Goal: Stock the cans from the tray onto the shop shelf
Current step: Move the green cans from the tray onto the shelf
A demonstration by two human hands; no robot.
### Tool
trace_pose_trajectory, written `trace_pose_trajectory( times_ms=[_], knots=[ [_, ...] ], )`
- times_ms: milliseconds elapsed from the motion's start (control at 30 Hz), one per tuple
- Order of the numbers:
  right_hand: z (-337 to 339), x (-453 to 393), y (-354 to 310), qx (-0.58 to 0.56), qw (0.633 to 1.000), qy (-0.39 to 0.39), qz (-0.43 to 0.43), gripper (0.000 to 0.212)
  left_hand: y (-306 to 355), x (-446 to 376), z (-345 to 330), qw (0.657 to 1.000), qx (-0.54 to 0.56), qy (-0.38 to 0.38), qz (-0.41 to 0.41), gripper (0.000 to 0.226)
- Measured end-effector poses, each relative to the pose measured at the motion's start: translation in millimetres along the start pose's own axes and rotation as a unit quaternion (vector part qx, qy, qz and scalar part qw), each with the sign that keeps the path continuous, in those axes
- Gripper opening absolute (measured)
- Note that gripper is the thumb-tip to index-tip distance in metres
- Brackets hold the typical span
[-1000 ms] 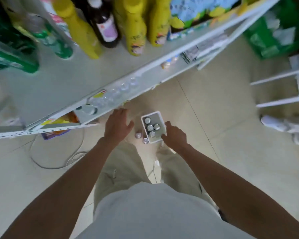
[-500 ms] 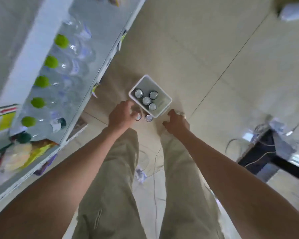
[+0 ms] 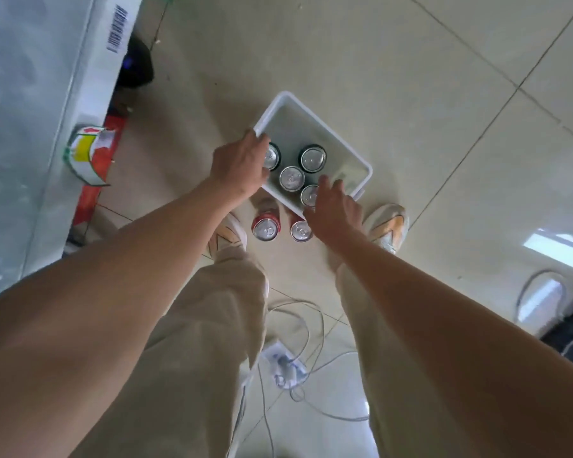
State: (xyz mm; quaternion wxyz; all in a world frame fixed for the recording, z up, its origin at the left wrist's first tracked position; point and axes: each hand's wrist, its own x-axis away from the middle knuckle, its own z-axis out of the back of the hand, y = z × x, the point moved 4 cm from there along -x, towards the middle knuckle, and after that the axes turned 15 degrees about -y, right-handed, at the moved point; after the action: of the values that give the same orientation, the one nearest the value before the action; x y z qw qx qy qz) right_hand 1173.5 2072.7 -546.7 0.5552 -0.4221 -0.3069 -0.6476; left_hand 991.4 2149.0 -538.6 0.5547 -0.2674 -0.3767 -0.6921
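A white plastic tray [image 3: 332, 131] stands on the tiled floor in front of my feet, with several silver-topped cans [image 3: 312, 158] upright inside. Two more cans stand on the floor just outside its near rim, a red one [image 3: 266, 227] and another [image 3: 301, 231]. My left hand [image 3: 240, 166] is at the tray's left corner, fingers and thumb curled round the leftmost can [image 3: 273, 157]. With its fingers spread, my right hand [image 3: 336, 209] hovers over the nearest can [image 3: 309, 195] in the tray. The shop shelf [image 3: 30, 104] runs along the left.
A yellow and red price tag [image 3: 85, 150] hangs on the shelf's edge, with a dark object [image 3: 136, 66] beneath the shelf. White cables and a plug block [image 3: 283, 361] lie on the floor between my legs. My shoes [image 3: 386, 224] flank the floor cans.
The view has dropped closer to the floor. My left hand moved from the floor cans up to the tray's left can. My right hand moved forward over the tray's near can.
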Motion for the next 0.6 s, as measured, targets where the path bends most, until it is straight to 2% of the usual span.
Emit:
trace_pose_trajectory(
  times_ms=[100, 333, 500, 600],
  knots=[
    [-6.3, -25.5, 1.7, 0.025, 1.000, 0.004, 0.011, 0.055, 5.3, -22.8, -6.3, 0.997, -0.076, -0.013, -0.023, 0.049],
    [-8.6, -47.1, -1.7, 0.088, 0.995, 0.032, 0.044, 0.073, 20.6, -44.0, -17.0, 0.965, -0.253, -0.056, 0.026, 0.054],
    [2.2, -40.2, 3.7, 0.083, 0.996, 0.025, 0.031, 0.047, 24.3, -53.9, -22.3, 0.964, -0.234, -0.102, 0.081, 0.056],
    [5.3, -34.2, 8.6, 0.087, 0.995, 0.036, 0.027, 0.041, 27.6, -55.3, -22.0, 0.964, -0.229, -0.109, 0.086, 0.053]
  ],
)
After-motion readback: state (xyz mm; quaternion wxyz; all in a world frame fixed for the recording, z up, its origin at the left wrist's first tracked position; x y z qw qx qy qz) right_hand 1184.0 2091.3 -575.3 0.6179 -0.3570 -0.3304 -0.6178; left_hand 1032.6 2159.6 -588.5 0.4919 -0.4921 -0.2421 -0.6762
